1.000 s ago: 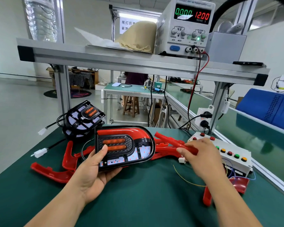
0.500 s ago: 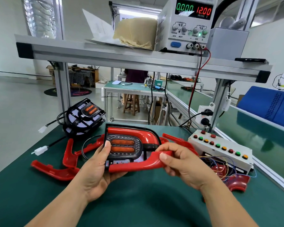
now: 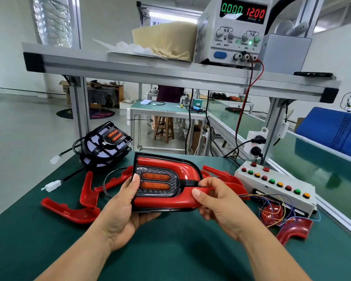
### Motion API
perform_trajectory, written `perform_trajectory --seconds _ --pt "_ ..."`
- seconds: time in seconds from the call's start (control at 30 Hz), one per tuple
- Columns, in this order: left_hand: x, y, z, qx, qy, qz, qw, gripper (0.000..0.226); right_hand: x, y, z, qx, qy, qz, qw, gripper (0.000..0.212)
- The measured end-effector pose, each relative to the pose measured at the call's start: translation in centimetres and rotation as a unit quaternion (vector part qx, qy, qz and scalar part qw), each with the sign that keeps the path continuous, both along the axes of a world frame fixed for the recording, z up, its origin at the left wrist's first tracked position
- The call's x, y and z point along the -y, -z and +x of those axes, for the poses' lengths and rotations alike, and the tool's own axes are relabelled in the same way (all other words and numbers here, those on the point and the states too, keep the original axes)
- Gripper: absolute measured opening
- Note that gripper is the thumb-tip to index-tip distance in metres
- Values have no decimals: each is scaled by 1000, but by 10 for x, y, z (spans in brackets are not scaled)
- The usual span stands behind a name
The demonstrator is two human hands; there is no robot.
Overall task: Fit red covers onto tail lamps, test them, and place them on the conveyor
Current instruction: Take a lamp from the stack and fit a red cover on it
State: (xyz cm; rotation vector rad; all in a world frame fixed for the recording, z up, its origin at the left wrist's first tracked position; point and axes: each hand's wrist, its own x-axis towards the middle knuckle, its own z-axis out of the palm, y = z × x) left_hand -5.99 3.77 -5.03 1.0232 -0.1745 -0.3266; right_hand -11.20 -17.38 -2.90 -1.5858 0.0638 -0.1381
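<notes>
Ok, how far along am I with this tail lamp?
The upper red cover already sits on the tail lamp. In hand: your left hand holds the lamp while your right hand grips the lower red cover against it. Left: testing, since the power supply reads zero current, then the conveyor.

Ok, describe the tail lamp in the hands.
The tail lamp has a black plastic housing, a clear patterned centre with two orange bars, and glossy red over its curved top. A red cover lies along its lower edge. It is held above the table, face tilted toward the camera. The left hand grips its left end, thumb on front; the right hand pinches the red cover at the right end.
</notes>
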Motion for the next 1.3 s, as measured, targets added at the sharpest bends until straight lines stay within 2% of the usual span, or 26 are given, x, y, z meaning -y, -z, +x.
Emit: perform_trajectory --seconds 0.13,0.23,0.3,0.4,0.47,0.53,0.57,0.63,0.7,0.9,1.03,1.13,1.23,1.3 --pt "0 2 0 18 0 5 1000 55 -8 2 2 -4 52 -23 998 31" --pt "-2 4 1 25 10 1 1000 54 -6 -1 1 -3 87 -112 990 34" --pt "-2 4 1 32 21 3 999 66 -5 -2 0 2 105 -157 982 37" --pt "-2 3 1 43 29 11 999 80 -5 1 0 3 108 -111 988 43" --pt "-4 3 2 49 33 2 998 71 -5 1 1 -12 121 -70 990 57" --pt "-5 4 2 51 42 -4 998 61 -5 2 2 -57 82 19 995 72" --pt "-5 4 2 52 46 -3 998 60 -6 3 2 -79 36 77 993 69" --pt "-5 5 2 55 56 -1 997 60 -8 8 1 -91 -49 187 977 52" --pt "-4 5 1 58 59 -1 997 63 -10 13 2 -71 -74 235 967 43" --pt "-5 6 -2 77 77 1 994 76 -13 16 6 -12 -16 181 983 39" --pt "-8 6 -1 84 80 17 993 87 -13 17 5 -15 -25 187 982 41" --pt "-7 5 0 95 81 26 992 82 -12 17 4 -17 -44 194 980 33" --pt "-7 4 1 109 81 46 990 99 -12 17 3 -17 -50 202 978 29" --pt "-6 5 1 117 81 56 988 100 -12 17 3 -13 -53 209 976 28"
